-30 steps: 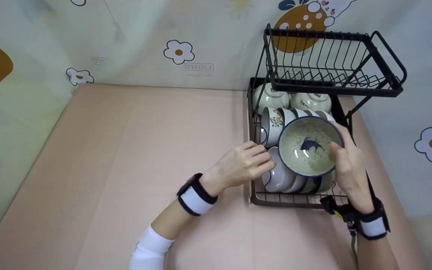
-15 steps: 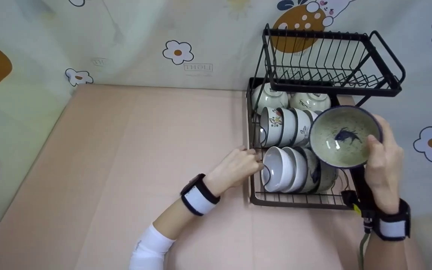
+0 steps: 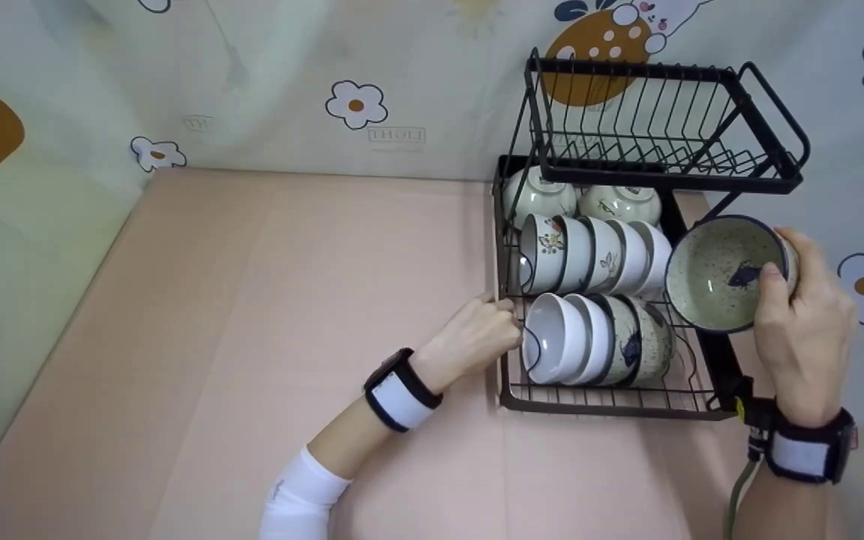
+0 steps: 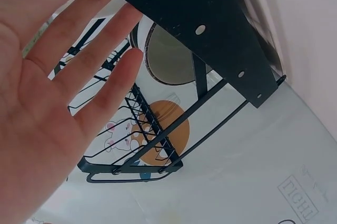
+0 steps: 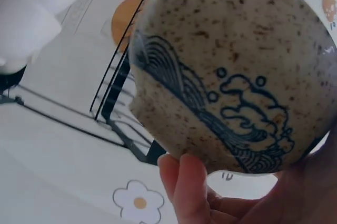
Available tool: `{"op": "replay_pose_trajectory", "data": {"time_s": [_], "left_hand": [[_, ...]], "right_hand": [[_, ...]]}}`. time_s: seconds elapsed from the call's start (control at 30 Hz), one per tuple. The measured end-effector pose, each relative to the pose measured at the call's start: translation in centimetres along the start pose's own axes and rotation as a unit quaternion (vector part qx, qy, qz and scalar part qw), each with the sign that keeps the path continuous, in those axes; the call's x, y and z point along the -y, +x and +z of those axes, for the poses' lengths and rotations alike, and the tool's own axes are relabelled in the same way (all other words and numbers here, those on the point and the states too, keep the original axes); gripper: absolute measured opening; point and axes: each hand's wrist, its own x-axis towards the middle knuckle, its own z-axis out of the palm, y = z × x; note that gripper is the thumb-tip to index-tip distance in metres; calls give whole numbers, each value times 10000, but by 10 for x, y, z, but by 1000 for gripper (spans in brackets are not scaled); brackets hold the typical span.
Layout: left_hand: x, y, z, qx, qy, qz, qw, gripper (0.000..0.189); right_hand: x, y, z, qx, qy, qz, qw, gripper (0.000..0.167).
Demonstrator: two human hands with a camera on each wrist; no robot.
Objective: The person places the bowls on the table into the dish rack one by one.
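Note:
My right hand [image 3: 807,337] holds a speckled, blue-rimmed bowl [image 3: 724,274] beside the right edge of the black dish rack [image 3: 612,411]. The thumb lies at its inner wall, where a dark blue fish is painted. In the right wrist view, the outside of this bowl [image 5: 237,71] shows brown specks and a blue wave pattern. My left hand [image 3: 469,337] grips the rack's left side rim. Seen from the left wrist, the fingers [image 4: 89,61] reach over the black side panel [image 4: 210,24]; the thumb is hidden.
In the rack's lower tier, a front row of bowls [image 3: 556,337] and a middle row of bowls [image 3: 544,251] stand on edge. Two upside-down bowls [image 3: 619,204] sit behind. The upper tier [image 3: 672,180] overhangs the back. A patterned cloth [image 3: 252,90] hangs behind the pink table [image 3: 327,247].
My right hand has moved right with the speckled bowl, from over the rows to the rack's right edge, tilting it. My left hand has shifted slightly left and down onto the rack's rim.

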Motion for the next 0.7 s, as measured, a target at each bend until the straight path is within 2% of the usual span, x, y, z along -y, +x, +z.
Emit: {"op": "replay_pose_trajectory", "data": {"time_s": [0.23,0.43,0.57,0.7], "left_hand": [[0,0,0,-13,-25,-12,10000,15],[1,-1,-1,-42,-83,-21,10000,16],[1,-1,-1,-21,-145,-22,9999,16],[1,-1,0,-39,-203,-10,9998,17]], "right_hand": [[-9,7,1,707,-790,509,9931,47],[-20,12,2,1398,-1099,553,9825,51],[-25,14,3,2100,-1244,282,9693,55],[-28,15,7,2842,-1361,107,9490,62]]}}
